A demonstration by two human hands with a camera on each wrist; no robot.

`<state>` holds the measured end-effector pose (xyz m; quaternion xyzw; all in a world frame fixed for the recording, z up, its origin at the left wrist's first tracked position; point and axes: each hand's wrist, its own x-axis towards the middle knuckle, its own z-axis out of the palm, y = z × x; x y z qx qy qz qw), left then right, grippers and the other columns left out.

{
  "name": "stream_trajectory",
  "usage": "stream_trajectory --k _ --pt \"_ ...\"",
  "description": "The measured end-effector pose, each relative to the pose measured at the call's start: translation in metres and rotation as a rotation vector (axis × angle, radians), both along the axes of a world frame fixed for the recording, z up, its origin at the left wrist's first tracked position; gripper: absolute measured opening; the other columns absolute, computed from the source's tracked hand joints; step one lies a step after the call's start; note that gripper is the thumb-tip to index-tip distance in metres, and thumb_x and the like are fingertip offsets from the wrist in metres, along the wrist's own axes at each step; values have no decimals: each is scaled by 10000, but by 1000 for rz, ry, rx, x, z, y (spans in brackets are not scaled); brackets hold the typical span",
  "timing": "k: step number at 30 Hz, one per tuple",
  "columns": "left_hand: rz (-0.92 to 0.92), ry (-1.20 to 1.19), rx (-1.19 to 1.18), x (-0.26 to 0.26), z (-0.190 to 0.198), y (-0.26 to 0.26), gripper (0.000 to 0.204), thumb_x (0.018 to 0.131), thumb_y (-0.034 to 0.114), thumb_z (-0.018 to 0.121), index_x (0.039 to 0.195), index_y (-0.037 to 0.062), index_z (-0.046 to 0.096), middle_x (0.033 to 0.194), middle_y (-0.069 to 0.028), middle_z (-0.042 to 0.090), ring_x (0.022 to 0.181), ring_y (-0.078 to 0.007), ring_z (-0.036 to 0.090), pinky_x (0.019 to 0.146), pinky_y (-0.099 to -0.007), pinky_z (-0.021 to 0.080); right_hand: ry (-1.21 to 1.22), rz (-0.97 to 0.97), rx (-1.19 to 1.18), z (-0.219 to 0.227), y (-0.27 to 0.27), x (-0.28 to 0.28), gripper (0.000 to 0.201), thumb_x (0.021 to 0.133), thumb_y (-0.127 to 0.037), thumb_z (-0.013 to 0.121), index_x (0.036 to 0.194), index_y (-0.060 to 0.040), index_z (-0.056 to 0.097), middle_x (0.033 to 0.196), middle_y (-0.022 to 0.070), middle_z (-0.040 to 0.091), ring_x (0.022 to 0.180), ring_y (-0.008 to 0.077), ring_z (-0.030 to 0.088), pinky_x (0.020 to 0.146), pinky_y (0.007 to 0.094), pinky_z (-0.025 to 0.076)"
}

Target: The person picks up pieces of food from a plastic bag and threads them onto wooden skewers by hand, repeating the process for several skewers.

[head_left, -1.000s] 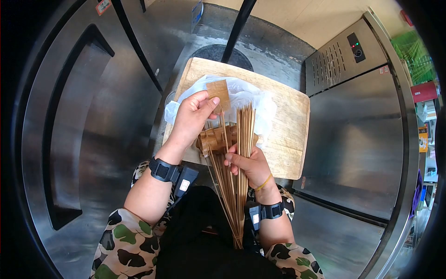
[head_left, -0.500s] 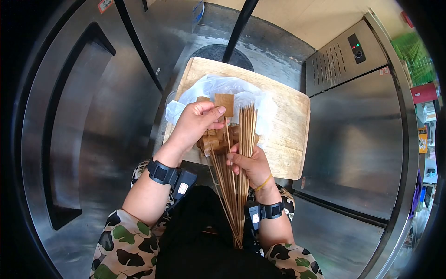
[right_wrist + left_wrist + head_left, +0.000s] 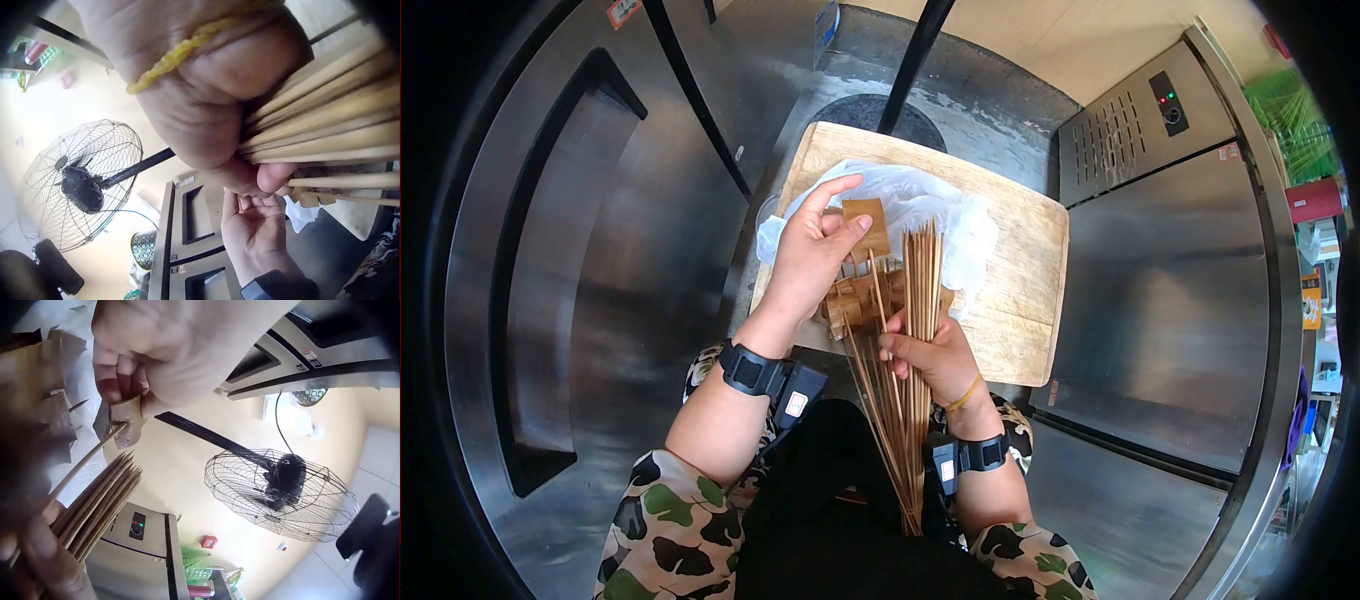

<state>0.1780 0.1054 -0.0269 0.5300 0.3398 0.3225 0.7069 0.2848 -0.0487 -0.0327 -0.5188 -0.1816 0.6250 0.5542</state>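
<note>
My left hand [image 3: 800, 255] pinches a flat brown square [image 3: 874, 210], which looks like a sheet of dried tofu, by its left side, thumb on top and index finger raised. My right hand [image 3: 940, 362] grips a thick bundle of bamboo skewers [image 3: 923, 285], points up. One skewer [image 3: 879, 295] stands apart from the bundle, held by the right thumb and fingers. In the left wrist view, the tip of that skewer [image 3: 87, 456] meets the face of the square [image 3: 132, 412]. Several brown pieces on skewers [image 3: 855, 300] lie just beyond the right hand.
A white plastic bag [image 3: 960, 225] lies on a wooden board [image 3: 1020, 290] under the work. Steel fridges stand left [image 3: 640, 260] and right [image 3: 1160, 290]. A black pole [image 3: 915, 60] rises behind the board; the wrist views show a wire-cage fan [image 3: 281, 494].
The brown square first came down and right toward the single skewer, then shifted back left. My left index finger has lifted off it. The skewer bundle has shifted slightly left.
</note>
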Motion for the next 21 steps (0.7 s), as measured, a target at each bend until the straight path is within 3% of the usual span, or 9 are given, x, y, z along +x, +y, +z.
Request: stream_trajectory --k 8,21 --pt "-100 100 -117 -5 2 5 122 875 170 611 946 110 690 860 37 657 719 -28 516 615 -193 390 -15 -12 -7 1 -1 -1 120 808 5 627 898 -26 555 693 59 594 520 81 523 476 187 419" --pt "-221 92 -267 -9 -2 0 170 874 208 621 969 77 677 915 10 660 789 -50 562 661 -201 449 -12 -49 -7 2 -2 -2 111 810 8 619 892 -24 552 692 61 591 515 81 517 472 187 409"
